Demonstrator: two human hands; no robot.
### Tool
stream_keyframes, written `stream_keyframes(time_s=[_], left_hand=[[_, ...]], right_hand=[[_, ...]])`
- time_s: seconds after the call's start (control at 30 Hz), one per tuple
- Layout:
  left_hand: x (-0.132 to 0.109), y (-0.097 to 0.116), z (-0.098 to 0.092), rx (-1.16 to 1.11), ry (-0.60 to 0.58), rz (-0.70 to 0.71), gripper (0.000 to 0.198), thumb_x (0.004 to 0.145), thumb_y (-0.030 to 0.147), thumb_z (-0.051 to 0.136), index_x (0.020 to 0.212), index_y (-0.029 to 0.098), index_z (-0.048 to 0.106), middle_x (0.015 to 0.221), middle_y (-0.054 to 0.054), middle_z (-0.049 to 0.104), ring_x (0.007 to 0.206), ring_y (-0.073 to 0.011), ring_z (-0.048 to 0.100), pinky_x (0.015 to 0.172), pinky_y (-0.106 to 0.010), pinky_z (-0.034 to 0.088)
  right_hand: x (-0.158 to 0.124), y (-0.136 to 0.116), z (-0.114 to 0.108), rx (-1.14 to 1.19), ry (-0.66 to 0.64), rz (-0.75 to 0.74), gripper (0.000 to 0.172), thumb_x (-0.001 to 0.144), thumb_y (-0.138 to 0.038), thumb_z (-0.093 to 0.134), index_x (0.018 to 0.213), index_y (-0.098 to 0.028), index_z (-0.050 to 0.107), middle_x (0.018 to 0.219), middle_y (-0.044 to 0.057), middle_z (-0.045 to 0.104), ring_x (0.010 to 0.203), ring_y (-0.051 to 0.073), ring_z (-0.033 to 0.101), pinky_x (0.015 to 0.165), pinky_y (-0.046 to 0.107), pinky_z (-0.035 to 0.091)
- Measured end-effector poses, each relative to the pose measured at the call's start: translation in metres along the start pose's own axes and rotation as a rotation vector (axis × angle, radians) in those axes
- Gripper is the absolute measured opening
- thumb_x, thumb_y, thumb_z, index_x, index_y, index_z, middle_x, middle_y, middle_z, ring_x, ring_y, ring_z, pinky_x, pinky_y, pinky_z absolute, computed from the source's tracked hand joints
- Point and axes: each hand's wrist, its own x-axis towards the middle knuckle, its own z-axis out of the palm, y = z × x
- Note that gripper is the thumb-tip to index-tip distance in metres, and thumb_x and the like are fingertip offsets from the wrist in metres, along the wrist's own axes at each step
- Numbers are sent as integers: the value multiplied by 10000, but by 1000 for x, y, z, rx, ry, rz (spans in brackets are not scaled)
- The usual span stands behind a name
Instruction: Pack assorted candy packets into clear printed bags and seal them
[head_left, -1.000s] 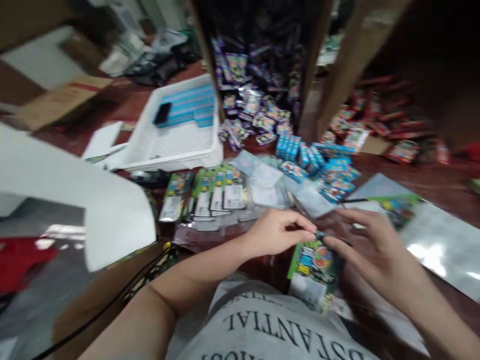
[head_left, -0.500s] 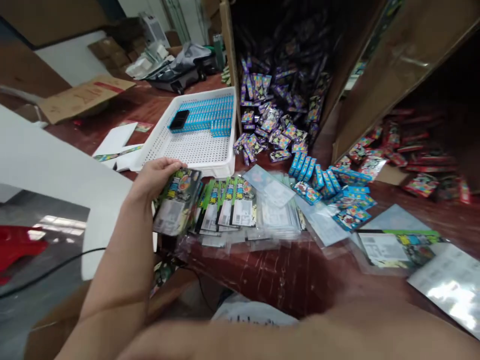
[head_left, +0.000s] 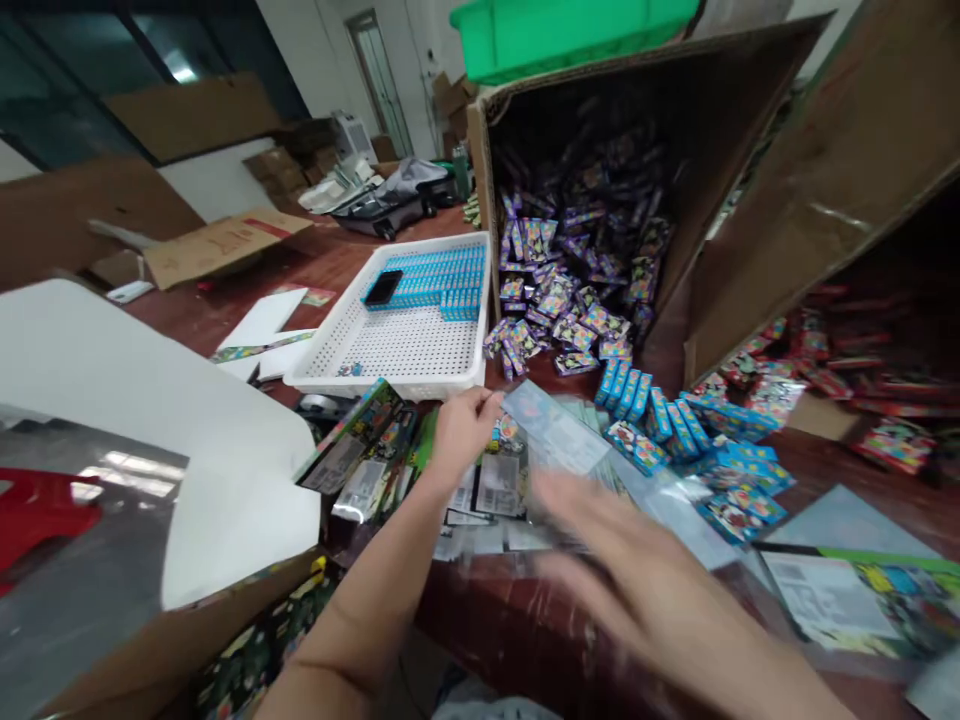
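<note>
Our left hand (head_left: 465, 435) at the row of packets (head_left: 364, 490), our right hand (head_left: 600, 545) just beside.
We have the left fingertips together at the top of one dark packet (head_left: 502, 482); whether they grip it, we cannot tell. The right, blurred, spreads its thumb from its fingers over the table (head_left: 502, 610). Beyond lie clear bags (head_left: 559, 430), then blue boxes (head_left: 637, 446), a white basket (head_left: 405, 345) and a carton (head_left: 739, 130) of purple packs (head_left: 555, 292).

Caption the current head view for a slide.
Left hand at green-and-black printed flat packets, blurred right hand nearby, white perforated plastic tray beyond.
</note>
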Motion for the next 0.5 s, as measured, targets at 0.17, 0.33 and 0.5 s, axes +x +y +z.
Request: stream_keyframes(time_s=[0.17,0.33,0.5], left_hand=[[-6,-31,-29,404,444,-75,385,957,415,521,1230,177,651,1335,-126,652,1324,-326,522,1124,-473,386],[-31,-78,-82,803,220,-434,620,903,368,586,1456,123,451,1288,-229,631,1176,-419,590,965,-553,459],[-62,-74,-68,852,183,-281,504,963,202,430,1453,287,512,1233,-135,656,1087,-348,611,893,-464,476]], right_hand=[[38,51,43,-514,-195,275,646,944,-366,635,1432,39,509,1458,320,517,1348,396,541,1070,476,507],[19,57,52,-503,-282,145,440,923,-31,501,1345,-72,618,1389,202,632,1292,276,608,1019,356,533],[26,54,43,-497,-247,156,497,991,-379,564,1348,-34,599,1388,250,613,1297,338,579,1044,429,504]])
